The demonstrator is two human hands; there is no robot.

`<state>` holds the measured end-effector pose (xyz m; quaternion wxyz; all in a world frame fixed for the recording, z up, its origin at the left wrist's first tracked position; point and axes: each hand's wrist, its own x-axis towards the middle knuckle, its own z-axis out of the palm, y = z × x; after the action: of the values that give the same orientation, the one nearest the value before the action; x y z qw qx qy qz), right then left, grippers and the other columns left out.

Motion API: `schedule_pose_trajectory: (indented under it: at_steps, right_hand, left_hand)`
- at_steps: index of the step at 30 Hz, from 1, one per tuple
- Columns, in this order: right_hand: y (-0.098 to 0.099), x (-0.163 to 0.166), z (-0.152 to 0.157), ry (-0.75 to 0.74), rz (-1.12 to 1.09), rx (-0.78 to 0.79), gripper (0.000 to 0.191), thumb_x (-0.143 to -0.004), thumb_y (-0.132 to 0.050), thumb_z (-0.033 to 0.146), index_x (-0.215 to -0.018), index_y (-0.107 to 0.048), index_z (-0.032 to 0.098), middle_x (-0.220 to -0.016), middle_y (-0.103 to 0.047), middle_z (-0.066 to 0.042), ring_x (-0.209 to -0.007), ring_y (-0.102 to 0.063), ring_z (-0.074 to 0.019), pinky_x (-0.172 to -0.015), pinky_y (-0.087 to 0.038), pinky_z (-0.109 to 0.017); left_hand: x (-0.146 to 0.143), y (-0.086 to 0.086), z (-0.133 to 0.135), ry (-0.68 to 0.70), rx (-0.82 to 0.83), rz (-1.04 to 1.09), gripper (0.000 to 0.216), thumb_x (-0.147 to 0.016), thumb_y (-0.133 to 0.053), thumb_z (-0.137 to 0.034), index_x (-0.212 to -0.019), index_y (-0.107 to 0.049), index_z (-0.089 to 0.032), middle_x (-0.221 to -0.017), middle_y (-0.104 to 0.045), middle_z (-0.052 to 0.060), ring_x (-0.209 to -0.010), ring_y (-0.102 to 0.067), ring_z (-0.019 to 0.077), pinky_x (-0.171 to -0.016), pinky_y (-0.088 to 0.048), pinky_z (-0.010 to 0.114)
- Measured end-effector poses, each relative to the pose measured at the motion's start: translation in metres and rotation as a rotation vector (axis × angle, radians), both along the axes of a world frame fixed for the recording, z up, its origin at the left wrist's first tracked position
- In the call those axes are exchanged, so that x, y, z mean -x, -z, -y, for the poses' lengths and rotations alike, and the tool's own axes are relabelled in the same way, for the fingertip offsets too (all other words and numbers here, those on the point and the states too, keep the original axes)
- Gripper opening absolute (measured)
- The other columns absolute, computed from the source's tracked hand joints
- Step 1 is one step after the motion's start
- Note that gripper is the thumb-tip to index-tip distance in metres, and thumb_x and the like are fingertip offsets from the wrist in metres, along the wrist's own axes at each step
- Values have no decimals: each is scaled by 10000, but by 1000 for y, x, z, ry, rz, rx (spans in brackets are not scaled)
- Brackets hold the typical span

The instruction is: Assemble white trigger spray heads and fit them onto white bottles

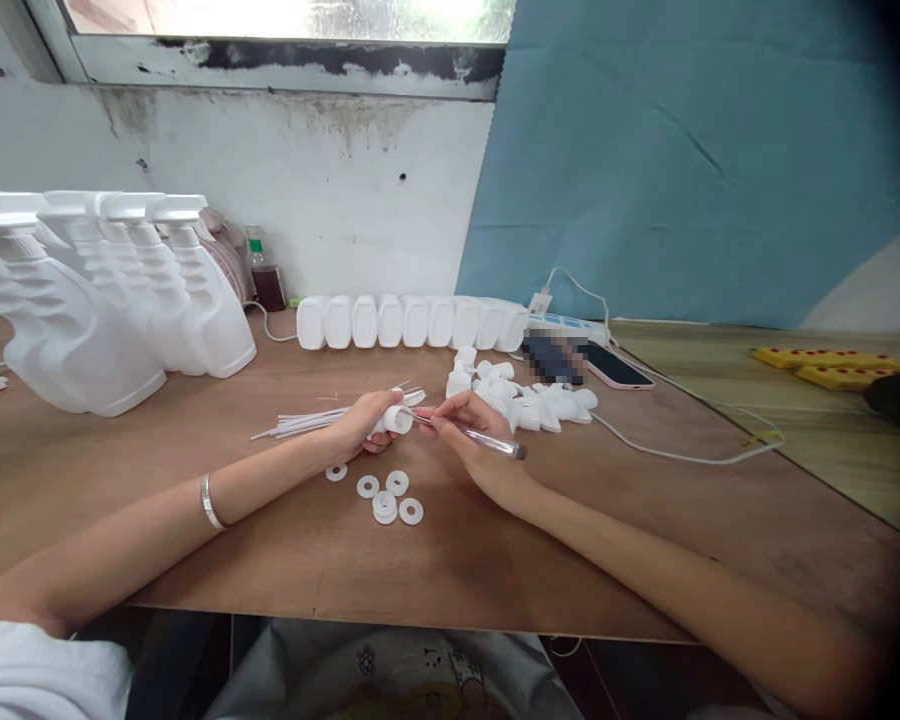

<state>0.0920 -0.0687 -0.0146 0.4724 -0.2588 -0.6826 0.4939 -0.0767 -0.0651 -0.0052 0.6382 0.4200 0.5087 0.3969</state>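
Observation:
My left hand is closed around a small white plastic cap, held just above the wooden table. My right hand pinches a thin metal rod with a clear handle, its tip pointing into the cap's opening. Under my left hand lies a bundle of thin white tubes. Several white ring washers lie flat on the table just in front of both hands. A heap of white caps sits right behind my right hand.
Large white spray bottles stand at the left. A row of small white bottles lies at the back, beside a dark drink bottle. A phone, power strip and cable lie right. Yellow parts sit far right.

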Motion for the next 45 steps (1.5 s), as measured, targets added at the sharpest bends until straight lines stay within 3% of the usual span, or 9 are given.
schedule_pose_trajectory:
  at_steps: [8,14,22,25,30,33,36,42,45]
  right_hand:
    - [5,-7,4,44,266,-493,59,-820,-492,222,-804,-539,190,-979,-631,-35,-921,-604,-155,-799,-510,-281]
    - [-5,-8,-2,-104,10,11,178,-792,-572,329,-773,-474,181,-923,-629,-37,-970,-588,-167,-870,-506,-315]
    - [-2,-6,1,-190,-36,98,190,-794,-571,333,-765,-470,176,-905,-619,-36,-986,-578,-171,-874,-505,-352]
    - [2,-6,6,-101,19,-56,132,-818,-538,294,-777,-487,180,-941,-624,-40,-964,-589,-161,-839,-513,-317]
    - [6,-6,10,70,181,-631,82,-824,-467,146,-815,-536,189,-965,-619,-35,-935,-594,-138,-807,-493,-253]
    - [7,-5,11,127,204,-707,117,-821,-439,114,-837,-522,195,-950,-619,-28,-924,-597,-128,-829,-484,-253]
    - [6,-2,12,141,215,-580,84,-823,-450,149,-815,-519,197,-955,-627,-25,-920,-603,-138,-807,-501,-263]
    - [-2,0,2,-39,-24,5,151,-801,-544,309,-762,-471,183,-889,-637,-31,-924,-608,-164,-843,-514,-322]
    - [-3,-2,-1,-63,-47,37,153,-800,-544,314,-763,-467,187,-869,-636,-25,-923,-607,-162,-845,-513,-326]
  left_hand:
    - [0,-1,1,61,7,-47,337,-848,-348,-375,-659,-464,-121,-434,-418,-9,-267,-216,28,-271,-94,136]
    - [3,-2,0,97,8,-84,311,-842,-347,-363,-658,-448,-134,-416,-412,-11,-261,-211,37,-266,-92,140]
    - [6,-6,1,144,5,-98,273,-838,-373,-366,-683,-436,-150,-388,-363,-37,-255,-187,38,-269,-84,140]
    - [5,-4,1,119,23,-70,287,-839,-358,-359,-668,-438,-143,-392,-370,-31,-257,-186,36,-268,-86,143]
    - [1,2,3,63,-99,-26,271,-835,-391,-367,-683,-432,-146,-405,-398,-27,-273,-230,40,-272,-105,134]
    - [-1,4,5,19,-129,-8,281,-841,-382,-380,-691,-426,-147,-416,-409,-26,-276,-238,41,-269,-120,134]
    - [-1,6,4,2,-140,3,279,-842,-384,-374,-692,-429,-144,-433,-414,-26,-279,-246,37,-271,-124,130]
    - [2,5,1,45,-85,-1,324,-849,-365,-380,-648,-430,-135,-450,-423,-11,-274,-246,30,-270,-115,133]
    - [1,1,2,27,-63,-27,315,-854,-359,-362,-652,-435,-133,-455,-422,-10,-275,-255,31,-274,-118,134]
